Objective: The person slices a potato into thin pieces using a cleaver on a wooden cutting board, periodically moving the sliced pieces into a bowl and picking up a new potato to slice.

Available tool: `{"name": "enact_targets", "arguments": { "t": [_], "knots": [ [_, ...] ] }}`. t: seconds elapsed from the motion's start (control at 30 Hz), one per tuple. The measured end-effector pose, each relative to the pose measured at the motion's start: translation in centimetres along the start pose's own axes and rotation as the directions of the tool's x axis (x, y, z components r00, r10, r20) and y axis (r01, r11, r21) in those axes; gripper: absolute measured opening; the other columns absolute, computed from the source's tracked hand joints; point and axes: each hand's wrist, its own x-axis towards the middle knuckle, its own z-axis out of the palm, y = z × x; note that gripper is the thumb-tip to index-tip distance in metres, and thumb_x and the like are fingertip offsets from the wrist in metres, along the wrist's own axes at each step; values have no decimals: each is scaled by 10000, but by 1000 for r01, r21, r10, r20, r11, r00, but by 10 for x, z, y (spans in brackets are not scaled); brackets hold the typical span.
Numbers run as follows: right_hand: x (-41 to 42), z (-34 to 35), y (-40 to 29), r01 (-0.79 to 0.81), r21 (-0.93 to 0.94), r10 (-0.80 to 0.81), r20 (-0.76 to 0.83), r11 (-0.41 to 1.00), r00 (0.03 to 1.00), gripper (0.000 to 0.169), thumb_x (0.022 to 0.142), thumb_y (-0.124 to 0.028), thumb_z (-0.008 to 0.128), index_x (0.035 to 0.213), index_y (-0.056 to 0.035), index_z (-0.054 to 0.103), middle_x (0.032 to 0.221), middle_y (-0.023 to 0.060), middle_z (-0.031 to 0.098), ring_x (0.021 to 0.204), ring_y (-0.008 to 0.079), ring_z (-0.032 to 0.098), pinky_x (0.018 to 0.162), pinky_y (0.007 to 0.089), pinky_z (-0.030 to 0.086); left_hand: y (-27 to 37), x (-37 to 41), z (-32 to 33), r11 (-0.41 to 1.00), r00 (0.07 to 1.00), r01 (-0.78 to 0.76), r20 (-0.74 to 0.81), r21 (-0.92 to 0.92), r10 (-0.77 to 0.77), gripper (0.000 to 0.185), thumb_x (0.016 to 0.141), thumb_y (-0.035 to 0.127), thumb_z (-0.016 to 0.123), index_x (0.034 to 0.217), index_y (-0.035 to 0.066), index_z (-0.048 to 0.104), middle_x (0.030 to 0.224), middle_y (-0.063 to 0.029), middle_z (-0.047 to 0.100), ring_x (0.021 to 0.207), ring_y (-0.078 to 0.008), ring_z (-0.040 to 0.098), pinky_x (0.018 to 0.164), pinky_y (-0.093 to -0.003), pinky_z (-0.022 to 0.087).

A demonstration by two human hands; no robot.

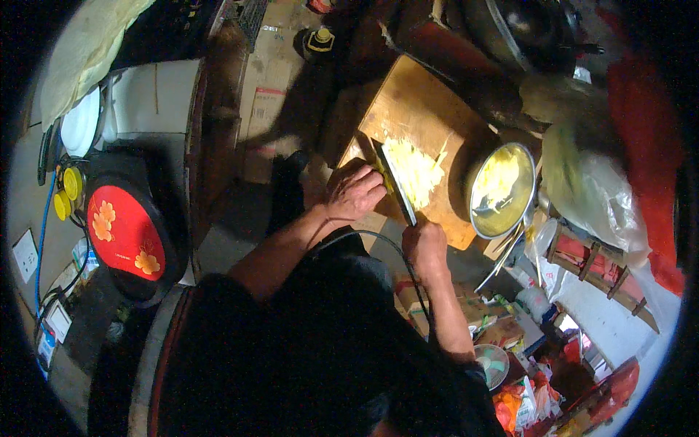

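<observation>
A wooden cutting board (431, 104) lies at a slant before me, with a pile of pale yellow shreds (413, 172) on it. My right hand (426, 248) is closed on the handle of a kitchen knife (397, 183), whose blade stands on edge at the left side of the pile. Close by on the blade's other side, my left hand (357, 191) has its fingers curled down on a yellow piece, mostly hidden by the fingers and the knife. Right of the board sits a metal bowl (502, 221) with more yellow shreds inside.
Plastic bags (600, 191) and a wooden rack (595, 267) are at the right. A round black appliance with a red flowered lid (125, 232) stands at the left. Cardboard (267, 109) and a yellow-capped container (321, 41) lie beyond. A small fan (491, 366) is at lower right.
</observation>
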Motion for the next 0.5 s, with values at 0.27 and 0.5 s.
{"name": "enact_targets", "arguments": {
  "t": [0.27, 0.5],
  "knots": [
    [10, -1, -7, -37, -47, 42, 116, 998, 992, 158, 758, -103, 630, 704, 41, 667, 729, 284, 634, 722, 456, 644, 671, 508, 515, -1, 1, -6, 1000, 998, 22, 52, 0, -22, 61, 750, 117, 628, 785, 68, 631, 893, -86, 558, 954, -277, 556, 727, -382, 518],
    [7, -4, -7, 39, 53, -41, 48, 998, 998, 120, 767, -66, 609, 704, 29, 647, 718, 285, 610, 702, 468, 626, 626, 497, 500, -5, -6, -3, 997, 996, 49, 72, 64, -53, 131, 744, 128, 621, 862, 115, 676, 913, -21, 605, 920, -226, 572, 801, -347, 488]
  ]
}}
